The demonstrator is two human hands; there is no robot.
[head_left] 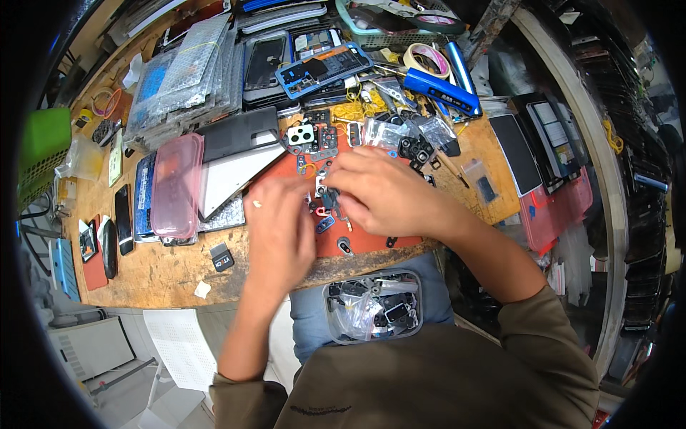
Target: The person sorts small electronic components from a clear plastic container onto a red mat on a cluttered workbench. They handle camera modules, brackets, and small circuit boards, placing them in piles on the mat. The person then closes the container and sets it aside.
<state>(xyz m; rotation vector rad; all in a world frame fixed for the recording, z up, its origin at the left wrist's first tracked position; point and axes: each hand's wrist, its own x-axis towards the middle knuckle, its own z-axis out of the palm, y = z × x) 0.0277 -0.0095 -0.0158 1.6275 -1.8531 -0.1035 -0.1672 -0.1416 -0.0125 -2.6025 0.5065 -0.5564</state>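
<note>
Over an orange-red mat (389, 244) on the wooden bench, both my hands work close together among small phone camera lens covers. My right hand (386, 191) is closed, its thumb and fingers pinching at a small dark phone part (330, 199). Just left of it, my left hand (281, 223) has curled fingers, slightly blurred; their tips are hidden from view. Nearer me on the mat lies a grey oval lens cover (345, 247), and a blue-rimmed one (325, 224) sits between the hands. Beyond them is a white camera frame (301, 134).
A clear plastic tub (374, 336) of small parts rests on my lap. To the left are a pink translucent case (176, 187) and bubble-wrapped packs (193, 79). At the back stand stacked phone housings (323, 70), a blue cylindrical tool (441, 93) and a tape roll (427, 58).
</note>
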